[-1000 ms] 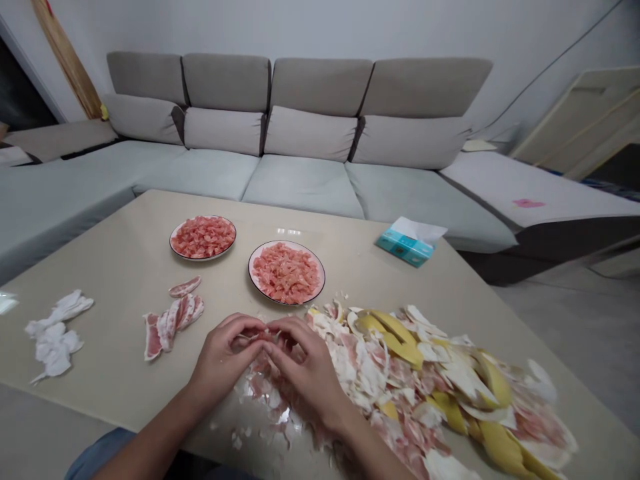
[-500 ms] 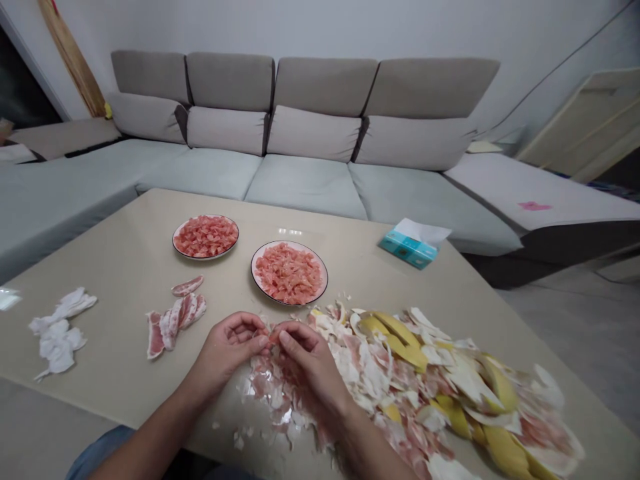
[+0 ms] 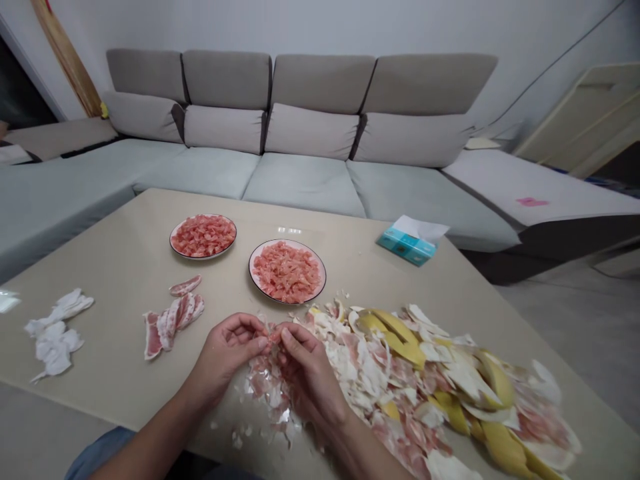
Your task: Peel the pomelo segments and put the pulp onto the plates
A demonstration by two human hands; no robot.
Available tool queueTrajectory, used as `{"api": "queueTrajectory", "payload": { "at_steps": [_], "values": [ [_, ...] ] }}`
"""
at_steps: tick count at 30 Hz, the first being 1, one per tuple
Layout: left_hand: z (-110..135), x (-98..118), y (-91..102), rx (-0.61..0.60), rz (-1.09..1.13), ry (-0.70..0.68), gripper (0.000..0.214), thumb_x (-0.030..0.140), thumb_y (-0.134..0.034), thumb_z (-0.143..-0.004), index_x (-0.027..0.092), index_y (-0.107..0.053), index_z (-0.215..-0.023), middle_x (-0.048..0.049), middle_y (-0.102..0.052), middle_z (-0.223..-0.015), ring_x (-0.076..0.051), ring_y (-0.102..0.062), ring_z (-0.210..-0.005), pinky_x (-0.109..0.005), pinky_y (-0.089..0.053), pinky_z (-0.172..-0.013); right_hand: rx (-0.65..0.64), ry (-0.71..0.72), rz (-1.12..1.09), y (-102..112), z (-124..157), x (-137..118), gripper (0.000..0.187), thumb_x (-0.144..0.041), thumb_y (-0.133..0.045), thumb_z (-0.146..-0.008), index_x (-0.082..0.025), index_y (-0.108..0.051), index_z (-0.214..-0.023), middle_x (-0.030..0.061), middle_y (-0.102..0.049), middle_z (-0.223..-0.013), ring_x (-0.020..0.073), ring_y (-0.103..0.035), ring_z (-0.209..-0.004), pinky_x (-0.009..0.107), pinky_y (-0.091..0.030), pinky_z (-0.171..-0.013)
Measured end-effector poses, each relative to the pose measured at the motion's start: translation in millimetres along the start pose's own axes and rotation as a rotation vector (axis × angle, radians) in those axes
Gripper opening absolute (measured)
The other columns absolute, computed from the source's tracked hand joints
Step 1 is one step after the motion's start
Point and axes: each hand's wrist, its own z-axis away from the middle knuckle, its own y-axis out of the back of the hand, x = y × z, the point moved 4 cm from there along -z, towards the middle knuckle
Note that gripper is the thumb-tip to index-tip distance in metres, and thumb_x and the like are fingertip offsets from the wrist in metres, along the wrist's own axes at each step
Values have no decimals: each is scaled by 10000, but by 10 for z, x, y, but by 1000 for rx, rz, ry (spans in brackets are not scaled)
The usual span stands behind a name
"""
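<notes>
My left hand and my right hand meet near the table's front, thumbs and fingertips pinched on a small piece of pink pomelo flesh. Most of that piece is hidden by the fingers. Below them lie scraps of thin membrane. Just beyond the hands stands a dark-rimmed plate heaped with pink pomelo pulp. A second plate of pulp sits farther back on the left. Several whole pomelo segments rest left of my left hand.
A wide heap of white pith and yellow pomelo peel covers the table's right front. Crumpled tissues lie at the left edge. A blue tissue pack is at the back right. Behind the table runs a grey sofa.
My fingertips have shifted slightly against each other around the pink piece, the right hand a touch farther right. The whole view has moved a little; the plates and peel stay put.
</notes>
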Motion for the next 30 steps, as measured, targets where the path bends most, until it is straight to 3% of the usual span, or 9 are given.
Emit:
{"api": "queueTrajectory", "payload": {
  "at_steps": [8,12,14,19,23,27,30],
  "values": [
    [11,62,26,-2,-41,-66,169,188,-778,-697,157,-649,-802,2,-658,-799,-106,-622,-750,-191,-493,-713,-148,24,305,-70,39,-246,248,-370,-721,-794,-235,-657,-993,18,-679,-856,137,-606,-702,236,-480,-626],
    [15,69,13,0,-33,-56,190,189,-787,-678,160,-650,-807,-4,-667,-792,-116,-623,-771,-192,-500,-702,-133,152,498,-94,52,-342,166,-323,-756,-760,-225,-718,-889,32,-682,-910,172,-631,-828,267,-505,-744],
    [22,62,-2,-4,-24,-51,194,194,-789,-674,161,-647,-801,-1,-663,-771,-113,-618,-743,-191,-500,-683,-123,146,455,-92,52,-303,126,-318,-754,-763,-217,-730,-832,31,-687,-869,162,-632,-780,259,-511,-710],
    [45,44,-18,-16,-24,-59,167,197,-769,-697,165,-647,-807,6,-644,-760,-107,-614,-701,-199,-496,-674,-68,-67,51,-51,13,-158,174,-313,-798,-721,-187,-725,-816,-5,-655,-702,88,-575,-594,188,-504,-592],
    [53,38,4,3,-44,-50,158,176,-764,-694,167,-653,-806,8,-627,-786,-103,-594,-713,-186,-478,-667,72,-43,-118,47,-35,-288,213,-277,-845,-662,-172,-728,-806,-14,-644,-784,60,-554,-627,141,-509,-612],
    [65,55,-10,-40,-87,1,155,235,-722,-748,174,-655,-874,-2,-629,-774,-122,-587,-717,-203,-466,-671,61,-26,-75,76,-40,-347,214,-325,-814,-698,-211,-732,-860,-10,-633,-824,78,-524,-649,147,-463,-539],
    [74,90,-32,-70,-143,-3,167,309,-660,-804,175,-657,-903,-9,-628,-766,-134,-577,-690,-225,-460,-661,39,53,194,50,-17,-342,225,-385,-771,-735,-229,-743,-894,11,-650,-817,110,-521,-640,200,-442,-543]
  ]
}}
